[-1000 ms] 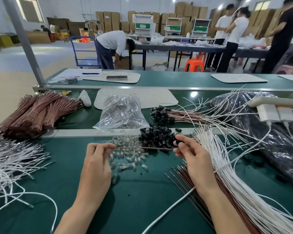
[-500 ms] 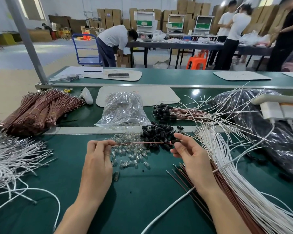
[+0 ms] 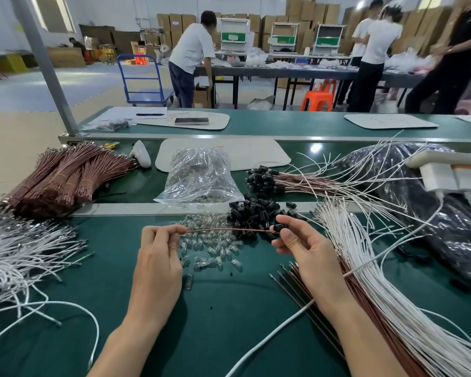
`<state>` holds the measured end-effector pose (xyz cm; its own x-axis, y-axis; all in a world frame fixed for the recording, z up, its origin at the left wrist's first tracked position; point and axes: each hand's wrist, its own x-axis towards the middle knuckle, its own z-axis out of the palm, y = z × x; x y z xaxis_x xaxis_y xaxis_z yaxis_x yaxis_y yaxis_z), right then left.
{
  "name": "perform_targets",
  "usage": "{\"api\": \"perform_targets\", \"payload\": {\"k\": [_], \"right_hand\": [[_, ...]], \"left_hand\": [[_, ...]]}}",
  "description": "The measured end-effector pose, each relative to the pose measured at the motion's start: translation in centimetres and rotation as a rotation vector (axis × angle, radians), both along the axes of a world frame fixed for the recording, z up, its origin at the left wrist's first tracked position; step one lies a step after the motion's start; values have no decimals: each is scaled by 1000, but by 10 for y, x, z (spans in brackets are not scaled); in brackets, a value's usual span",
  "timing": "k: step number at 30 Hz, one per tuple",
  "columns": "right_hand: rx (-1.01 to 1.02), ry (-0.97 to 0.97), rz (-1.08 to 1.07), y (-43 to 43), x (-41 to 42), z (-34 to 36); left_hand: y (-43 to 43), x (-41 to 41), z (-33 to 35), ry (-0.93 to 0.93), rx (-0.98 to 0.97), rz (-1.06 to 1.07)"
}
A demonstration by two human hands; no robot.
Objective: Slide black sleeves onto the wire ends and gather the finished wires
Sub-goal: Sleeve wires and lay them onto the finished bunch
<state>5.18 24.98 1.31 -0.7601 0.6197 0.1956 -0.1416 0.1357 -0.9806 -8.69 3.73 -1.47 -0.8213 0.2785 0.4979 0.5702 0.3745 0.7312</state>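
— One wire in hand. Which step?
— Item: brown wire [image 3: 229,229], held level between the two hands. The left hand [image 3: 158,257] pinches one end; the right hand [image 3: 302,248] pinches a black sleeve [image 3: 280,227] at the other. Judged step: sleeving. How far the sleeve is seated, I cannot tell.
— Next move?
— Probably this: the left hand holds the wire taut while the right pushes the sleeve home along the wire's line. The wire then goes to the finished wires [image 3: 272,180], which lie beyond the right hand.
— Hand poses?
— Left: back of the hand up, fingers curled in, fingertips closed on the wire. Right: palm turned inward, thumb and forefinger on the sleeve, other fingers loosely bent below.
— Stock nearby?
— Loose sleeves [image 3: 253,213], heaped just past the right fingertips. Unsleeved brown wires [image 3: 297,284], under the right wrist.
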Motion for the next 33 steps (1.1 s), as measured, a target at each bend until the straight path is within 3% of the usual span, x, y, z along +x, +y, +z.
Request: {"api": "perform_targets", "payload": {"k": [33], "right_hand": [[-223, 44, 114, -7, 6, 14]], "left_hand": [[2, 8, 7, -87, -22, -84]]}}
